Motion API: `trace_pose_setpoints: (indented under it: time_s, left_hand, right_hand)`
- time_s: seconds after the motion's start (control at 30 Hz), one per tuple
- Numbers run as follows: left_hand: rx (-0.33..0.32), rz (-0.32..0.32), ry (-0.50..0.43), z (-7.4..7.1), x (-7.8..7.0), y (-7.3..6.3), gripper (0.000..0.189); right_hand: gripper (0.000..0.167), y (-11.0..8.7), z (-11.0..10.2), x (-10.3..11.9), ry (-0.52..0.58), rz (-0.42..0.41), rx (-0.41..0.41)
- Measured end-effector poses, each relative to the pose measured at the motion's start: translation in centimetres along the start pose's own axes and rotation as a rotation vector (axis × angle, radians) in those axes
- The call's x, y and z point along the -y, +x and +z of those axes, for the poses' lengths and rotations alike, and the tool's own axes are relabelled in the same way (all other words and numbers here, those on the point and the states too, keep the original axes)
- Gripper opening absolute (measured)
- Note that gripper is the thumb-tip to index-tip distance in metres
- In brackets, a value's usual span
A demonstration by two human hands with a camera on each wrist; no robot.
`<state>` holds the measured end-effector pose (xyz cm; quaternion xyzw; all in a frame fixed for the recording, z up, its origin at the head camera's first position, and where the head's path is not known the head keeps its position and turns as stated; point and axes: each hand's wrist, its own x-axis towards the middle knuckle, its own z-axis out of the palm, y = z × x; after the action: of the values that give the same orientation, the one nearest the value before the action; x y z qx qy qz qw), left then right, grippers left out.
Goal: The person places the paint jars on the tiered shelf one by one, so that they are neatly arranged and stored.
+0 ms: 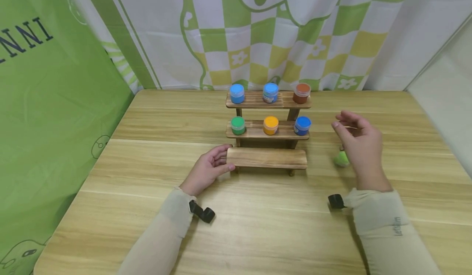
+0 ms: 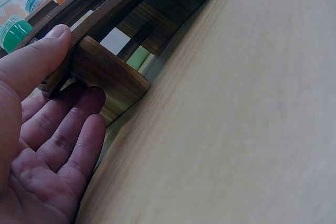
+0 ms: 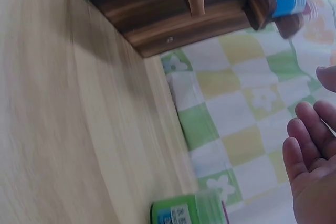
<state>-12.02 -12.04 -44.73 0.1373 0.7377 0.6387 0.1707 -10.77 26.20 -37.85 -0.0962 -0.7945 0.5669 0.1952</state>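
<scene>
A three-tier wooden stand (image 1: 266,157) sits at the middle of the table. My left hand (image 1: 208,166) holds the left end of its lowest step, thumb at the front edge (image 2: 58,38) and fingers tucked behind and below. To the right of the stand, my right hand (image 1: 363,144) hovers with fingers loosely bent and nothing between them. Close by that hand is a light green paint jar (image 1: 342,159), partly covered by it in the head view; the right wrist view shows the jar (image 3: 181,211) with a label and clear lid.
Light blue (image 1: 237,93), blue (image 1: 271,93) and brown (image 1: 302,93) jars line the top tier. Green (image 1: 237,125), orange (image 1: 271,125) and dark blue (image 1: 302,126) jars stand on the middle one. A checked curtain (image 1: 258,33) hangs behind the table (image 1: 166,115).
</scene>
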Motion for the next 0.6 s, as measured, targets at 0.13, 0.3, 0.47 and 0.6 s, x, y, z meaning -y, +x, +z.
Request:
trace_pose_setpoints:
  time_s: [0.13, 0.3, 0.47, 0.6]
  left_hand:
    - [-0.001, 0.0, 0.002, 0.0, 0.0, 0.0, 0.062]
    - [0.001, -0.002, -0.005, 0.0, 0.0, -0.1, 0.061]
    - [0.003, 0.004, -0.009, 0.0, 0.0, -0.1, 0.061]
    - [0.007, 0.01, -0.008, 0.0, 0.1, 0.0, 0.061]
  right_hand:
    - [0.035, 0.2, -0.7, -0.4, 0.032, 0.082, 0.007]
    - [0.037, 0.6, -1.3, -1.0, -0.021, 0.121, -0.014]
    - [0.037, 0.9, -2.0, -1.6, -0.055, 0.157, -0.035]
    - [0.039, 1.1, -2.5, -2.1, -0.067, 0.184, -0.046]
